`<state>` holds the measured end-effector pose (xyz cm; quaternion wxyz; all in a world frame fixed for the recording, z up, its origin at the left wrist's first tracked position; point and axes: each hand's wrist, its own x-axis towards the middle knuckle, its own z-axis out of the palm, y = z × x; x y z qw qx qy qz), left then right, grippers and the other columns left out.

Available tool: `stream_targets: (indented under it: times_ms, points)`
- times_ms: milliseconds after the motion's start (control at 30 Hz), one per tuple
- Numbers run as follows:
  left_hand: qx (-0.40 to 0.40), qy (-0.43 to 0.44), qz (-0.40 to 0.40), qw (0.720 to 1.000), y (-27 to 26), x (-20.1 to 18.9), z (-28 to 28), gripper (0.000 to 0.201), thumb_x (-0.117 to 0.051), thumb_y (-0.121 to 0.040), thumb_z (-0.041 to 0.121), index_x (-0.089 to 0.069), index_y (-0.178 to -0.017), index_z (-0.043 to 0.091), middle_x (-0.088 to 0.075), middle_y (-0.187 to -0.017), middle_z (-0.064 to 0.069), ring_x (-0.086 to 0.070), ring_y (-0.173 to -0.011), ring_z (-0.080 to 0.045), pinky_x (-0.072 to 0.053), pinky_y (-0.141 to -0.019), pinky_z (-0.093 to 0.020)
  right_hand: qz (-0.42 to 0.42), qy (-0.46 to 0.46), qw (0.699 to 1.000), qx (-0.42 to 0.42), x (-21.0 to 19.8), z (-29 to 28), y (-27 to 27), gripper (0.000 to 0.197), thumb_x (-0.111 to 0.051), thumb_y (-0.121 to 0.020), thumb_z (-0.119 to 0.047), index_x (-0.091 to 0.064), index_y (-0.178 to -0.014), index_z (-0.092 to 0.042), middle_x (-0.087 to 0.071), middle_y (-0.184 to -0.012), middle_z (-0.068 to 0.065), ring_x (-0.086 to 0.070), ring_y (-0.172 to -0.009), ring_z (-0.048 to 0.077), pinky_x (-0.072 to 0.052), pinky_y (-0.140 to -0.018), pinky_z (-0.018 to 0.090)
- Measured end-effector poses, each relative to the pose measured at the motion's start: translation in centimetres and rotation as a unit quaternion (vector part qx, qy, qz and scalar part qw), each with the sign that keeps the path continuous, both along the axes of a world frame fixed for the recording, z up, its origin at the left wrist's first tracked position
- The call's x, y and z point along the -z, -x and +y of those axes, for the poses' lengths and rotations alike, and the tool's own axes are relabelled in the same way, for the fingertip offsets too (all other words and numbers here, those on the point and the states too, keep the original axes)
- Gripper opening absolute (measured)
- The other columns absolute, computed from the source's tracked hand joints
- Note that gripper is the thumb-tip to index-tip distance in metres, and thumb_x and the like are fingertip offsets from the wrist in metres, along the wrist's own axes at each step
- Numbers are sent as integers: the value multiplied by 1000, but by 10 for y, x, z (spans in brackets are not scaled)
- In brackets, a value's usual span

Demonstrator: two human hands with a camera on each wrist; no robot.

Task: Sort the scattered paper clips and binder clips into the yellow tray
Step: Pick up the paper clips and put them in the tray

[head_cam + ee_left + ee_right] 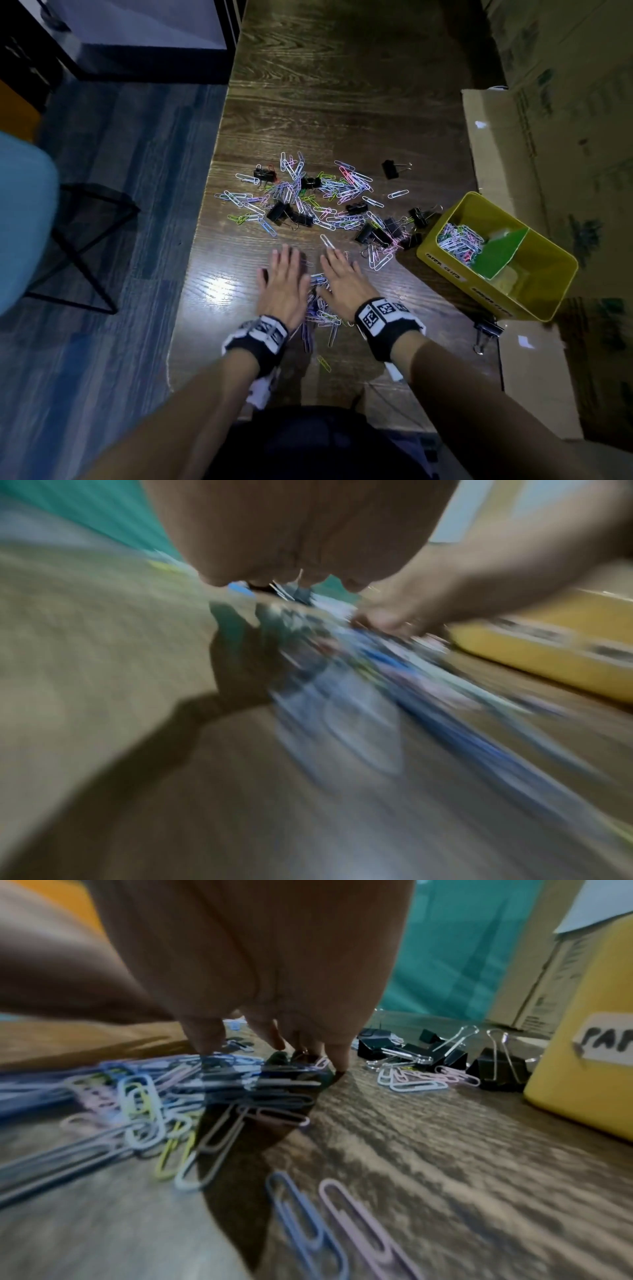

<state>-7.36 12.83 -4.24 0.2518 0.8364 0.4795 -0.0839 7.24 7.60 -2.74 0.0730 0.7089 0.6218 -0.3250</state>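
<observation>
Both hands spread flat on desk (pixel 342 113): left hand (pixel 284 282), right hand (pixel 342 279). Small paper clip heap (pixel 322 308) is enclosed between palms. Tray (pixel 445 263) is located right of heap, nearer right hand; binder clips (pixel 376 233) are scattered beyond fingertips.

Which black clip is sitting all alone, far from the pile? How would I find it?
Start at the yellow tray on the right of the wooden table, then look up and left, past the heap of paper clips. The lone binder clip lies there, silver handles pointing right, touching no other clip.
</observation>
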Motion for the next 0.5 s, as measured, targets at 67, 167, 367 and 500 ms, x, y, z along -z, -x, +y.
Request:
stream_targets:
  times_ms: [67, 167, 367, 500]
  points:
    - [-17, -16, 10, 1000, 5, 0, 37, 56, -13, -98, 41, 1, -148, 19, 10, -156, 0, 11, -143, -16, 5, -113, -47, 17, -10, 1000, -13, -2, -19, 4, 62, -24, -101, -40, 2, -150, -12, 11, -158, 5, 8, -146, 19, 0, -119, 44]
    - [3, -1, 31, 1000, 18, 4, 69, 56, -18, -99, 40, -6, -148, 15, 2, -157, -1, 4, -144, -16, 0, -114, -49, 58, -34, 998, -11, -4, -48, 5, 59, -32, -101, -33, -6, -151, -15, 4, -159, 2, 5, -146, 16, -4, -119, 45]
    - [172, 3, -19, 985, 28, 10, 17, 72, -1, -86, 52, -20, -146, 16, -12, -156, -1, -6, -144, -16, -3, -115, -44, 35, -113, 984, 136, -12, -84, -23, 62, -60, -85, -46, -38, -137, -20, -40, -139, 4, -39, -127, 22, -34, -106, 33]
    - [188, -24, -64, 980, 13, 0, -1, 59, -18, -87, 48, -47, -131, 21, -43, -141, -4, -30, -137, -26, -19, -111, -49, 28, -48, 977, 207, -12, -98, -29, 37, -62, -83, -49, -50, -106, -22, -55, -115, 2, -57, -101, 22, -46, -85, 31]
